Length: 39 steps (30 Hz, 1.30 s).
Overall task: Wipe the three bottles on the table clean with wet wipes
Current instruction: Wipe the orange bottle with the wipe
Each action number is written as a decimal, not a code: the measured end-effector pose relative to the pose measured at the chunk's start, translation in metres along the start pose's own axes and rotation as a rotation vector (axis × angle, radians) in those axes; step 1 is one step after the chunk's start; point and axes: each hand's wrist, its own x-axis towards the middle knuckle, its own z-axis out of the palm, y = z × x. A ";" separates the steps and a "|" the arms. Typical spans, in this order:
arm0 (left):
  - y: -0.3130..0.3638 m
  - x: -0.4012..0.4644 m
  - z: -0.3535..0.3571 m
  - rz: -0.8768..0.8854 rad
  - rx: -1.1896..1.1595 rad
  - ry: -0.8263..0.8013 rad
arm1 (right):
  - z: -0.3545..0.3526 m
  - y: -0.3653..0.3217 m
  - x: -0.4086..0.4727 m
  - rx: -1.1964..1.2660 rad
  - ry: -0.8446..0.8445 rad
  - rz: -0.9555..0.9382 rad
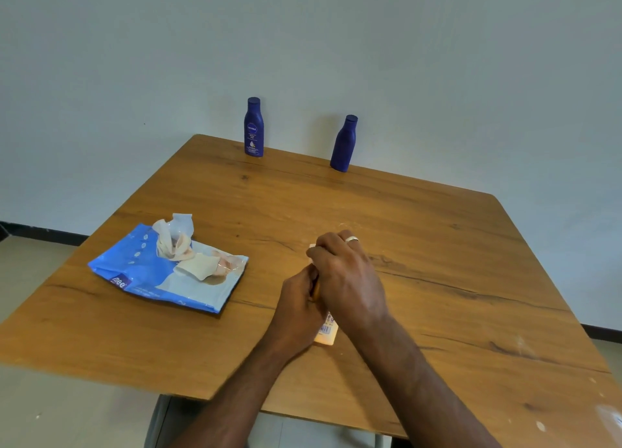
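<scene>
Spanning most of the view, wooden worktop [420, 245], square, set against a pale wall. Next in size, blue wet-wipes pack [161, 272], lying flat at the near left, flap open, a crumpled wipe [173, 237] standing out of the opening. Then the hands, together near the worktop's middle: left hand [299, 309] curled round the lower body of a small pale yellow bottle [326, 335], right hand [346, 276] closed over its upper part, a ring on one finger; a sliver of white at the right fingertips may be a wipe, though this cannot be told for sure. Only the yellow bottle's base and barcode label show between the wrists. At the far edge, well apart from the hands, labelled blue bottle [253, 128] standing upright, and to its right plain blue bottle [344, 144], likewise upright. Progress, as a judgement: one bottle in hand and apparently being wiped; the two blue ones stand out of reach, whether already cleaned cannot be told.
</scene>
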 end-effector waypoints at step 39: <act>0.000 0.004 -0.003 0.000 0.036 0.056 | 0.017 0.032 -0.038 0.131 0.328 0.285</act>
